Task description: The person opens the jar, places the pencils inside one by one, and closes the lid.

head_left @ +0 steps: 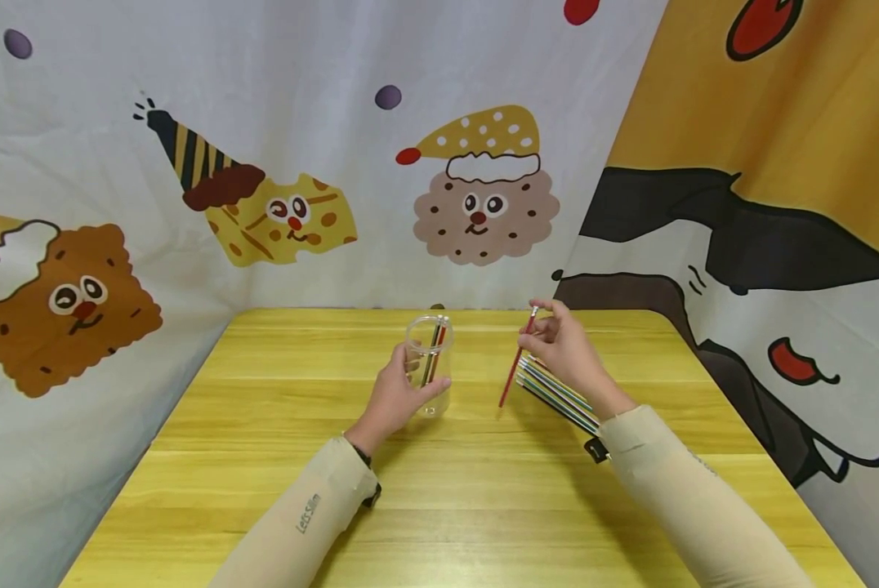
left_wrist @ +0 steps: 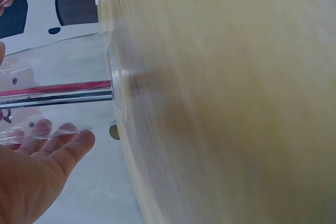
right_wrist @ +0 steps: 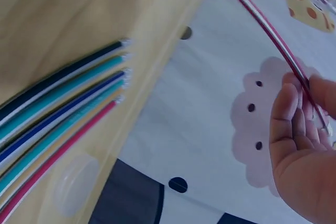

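Nearest, two beige sleeves reach over the yellow table (head_left: pixel 263 457). Left hand (head_left: pixel 395 398) is wrapped round a clear cup (head_left: pixel 430 367) that stands upright on the table; the left wrist view shows its fingers (left_wrist: pixel 63 148) curled against the cup's wall. Inside the cup (left_wrist: pixel 58 66) lean a few straws (head_left: pixel 435 353), a red one and a dark one at least. Right hand (head_left: pixel 566 349) is raised just right of the cup, pinching one red straw (head_left: pixel 516 365) near its top end between thumb and fingers (right_wrist: pixel 289 124), the straw slanting down toward the table without touching the cup. Under that hand a bundle of straws (head_left: pixel 557 394) lies flat on the table, teal, blue, dark and red (right_wrist: pixel 58 114) side by side. Judging by this, the job is early on: a few straws sit in the cup, one is in hand, and most lie waiting. Behind hangs a cartoon cookie curtain (head_left: pixel 476 204).
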`<state>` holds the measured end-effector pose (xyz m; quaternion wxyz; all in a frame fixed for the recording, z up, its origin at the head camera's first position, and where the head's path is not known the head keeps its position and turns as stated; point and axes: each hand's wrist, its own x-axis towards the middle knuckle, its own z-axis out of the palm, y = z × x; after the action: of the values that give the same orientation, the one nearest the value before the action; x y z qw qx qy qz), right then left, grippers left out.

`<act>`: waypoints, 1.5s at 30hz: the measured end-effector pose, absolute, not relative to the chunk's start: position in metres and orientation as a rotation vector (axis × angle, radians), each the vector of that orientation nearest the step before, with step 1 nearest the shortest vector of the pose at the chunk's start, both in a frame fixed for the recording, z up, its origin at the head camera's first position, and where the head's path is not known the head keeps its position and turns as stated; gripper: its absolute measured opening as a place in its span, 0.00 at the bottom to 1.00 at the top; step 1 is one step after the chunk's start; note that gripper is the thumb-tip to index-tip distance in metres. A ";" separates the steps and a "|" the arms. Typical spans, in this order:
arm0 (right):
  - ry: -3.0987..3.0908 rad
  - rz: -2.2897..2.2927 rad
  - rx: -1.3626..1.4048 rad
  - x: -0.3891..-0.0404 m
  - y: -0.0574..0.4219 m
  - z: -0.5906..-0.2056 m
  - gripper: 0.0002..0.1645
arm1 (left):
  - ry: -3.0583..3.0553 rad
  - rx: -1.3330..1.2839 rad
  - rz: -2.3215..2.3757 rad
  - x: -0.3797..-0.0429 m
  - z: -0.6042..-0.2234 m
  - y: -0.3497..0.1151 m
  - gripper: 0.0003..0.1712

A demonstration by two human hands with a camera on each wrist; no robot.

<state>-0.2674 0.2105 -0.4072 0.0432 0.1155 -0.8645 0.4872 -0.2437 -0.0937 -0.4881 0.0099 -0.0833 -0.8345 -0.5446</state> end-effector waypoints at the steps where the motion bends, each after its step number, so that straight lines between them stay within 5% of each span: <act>1: -2.602 1.513 0.351 -0.267 0.210 -0.404 0.39 | -2.605 -0.260 -1.700 -0.244 -0.488 -0.094 0.47; 24: -1.891 1.970 0.383 -0.258 0.183 -0.337 0.38 | -2.611 -0.268 -1.689 -0.244 -0.487 -0.093 0.50; 45: -2.109 1.557 0.570 -0.275 0.132 -0.344 0.37 | -2.611 -0.268 -1.694 -0.244 -0.486 -0.094 0.44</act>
<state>-0.2752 0.1323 -0.3437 0.2274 0.2069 -0.7655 0.5653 -0.2444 -0.0937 -0.4861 0.0086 -0.0858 -0.8358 -0.5423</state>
